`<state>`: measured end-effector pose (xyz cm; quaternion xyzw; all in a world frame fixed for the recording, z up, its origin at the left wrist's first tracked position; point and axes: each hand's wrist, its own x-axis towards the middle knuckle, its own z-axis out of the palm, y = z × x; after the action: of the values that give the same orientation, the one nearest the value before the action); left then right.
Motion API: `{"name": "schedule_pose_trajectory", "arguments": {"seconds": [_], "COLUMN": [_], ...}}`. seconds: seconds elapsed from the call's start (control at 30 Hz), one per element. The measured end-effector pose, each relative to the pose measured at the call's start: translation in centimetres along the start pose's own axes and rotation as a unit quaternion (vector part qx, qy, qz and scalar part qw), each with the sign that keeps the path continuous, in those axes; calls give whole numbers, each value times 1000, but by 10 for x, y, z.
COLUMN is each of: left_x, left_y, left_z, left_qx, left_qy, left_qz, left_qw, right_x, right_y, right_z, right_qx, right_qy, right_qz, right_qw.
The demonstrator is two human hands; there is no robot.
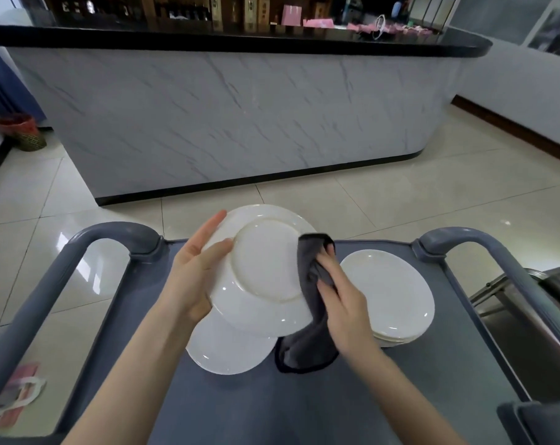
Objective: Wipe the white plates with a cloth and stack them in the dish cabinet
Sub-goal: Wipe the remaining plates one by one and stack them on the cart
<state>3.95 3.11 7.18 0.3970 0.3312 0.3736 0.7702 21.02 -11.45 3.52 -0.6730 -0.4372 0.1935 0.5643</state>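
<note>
1. The left hand [193, 273] holds the held plate [262, 271] up and tilted above the cart tray [304, 412], underside toward the camera. It takes the rim at the plate's 9 o'clock, with the thumb laid on the back. The fingers run behind the plate and are mostly hidden by it.
2. The right hand [339, 300] grips a bunched grey cloth [307, 351] and presses it on that plate's rim at 3 o'clock. The loose end hangs toward 5 o'clock; whether it touches the tray cannot be told.
3. A single plate [227, 348] lies on the tray at 7 o'clock of the held one, its upper part covered by it.
4. A stack of plates [391, 293] sits on the tray at 3 o'clock. The right hand hides its near-left edge, and the layers are too thin to count.
5. At the frame's 7 o'clock a blurred pink bag [12, 396] lies on the floor, below the cart handle [111, 231].
6. A marble-fronted counter [224, 117] fills 12 o'clock; the shelves behind it are too dim to make out.
</note>
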Motion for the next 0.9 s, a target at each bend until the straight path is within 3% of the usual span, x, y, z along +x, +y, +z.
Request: {"name": "schedule_pose_trajectory", "arguments": {"seconds": [0.13, 0.27, 0.37, 0.47, 0.57, 0.63, 0.7, 0.8, 0.9], "left_x": [0, 0, 0, -3, -3, -2, -2, -2, -3], "left_y": [5, 11, 19, 25, 28, 27, 24, 17, 6], "left_z": [8, 16, 14, 14, 15, 16, 18, 22, 26], "left_qx": [46, 79, 69, 45, 0, -23, -37, -15, 5], "left_qy": [-60, -111, -105, -77, -40, -14, 4, 1, -15], "left_qz": [4, 19, 30, 58, 82, 83, 80, 71, 42], "left_qw": [997, 991, 992, 994, 996, 996, 996, 997, 999], "right_x": [47, 54, 65, 65, 33, 1, -23, -24, 3], "right_y": [-30, -44, -48, -44, -32, -23, -12, -11, -22], "right_z": [-2, 26, 19, 6, 12, 28, 48, 67, 64], "right_qx": [-123, -288, -243, -141, -47, -26, -72, -172, -222], "right_qy": [-85, -111, -84, 11, 87, 115, 118, 49, -6], "right_qz": [-64, -225, -200, -101, -14, -40, -105, -199, -202], "right_qw": [987, 924, 945, 985, 995, 992, 985, 964, 954]}}
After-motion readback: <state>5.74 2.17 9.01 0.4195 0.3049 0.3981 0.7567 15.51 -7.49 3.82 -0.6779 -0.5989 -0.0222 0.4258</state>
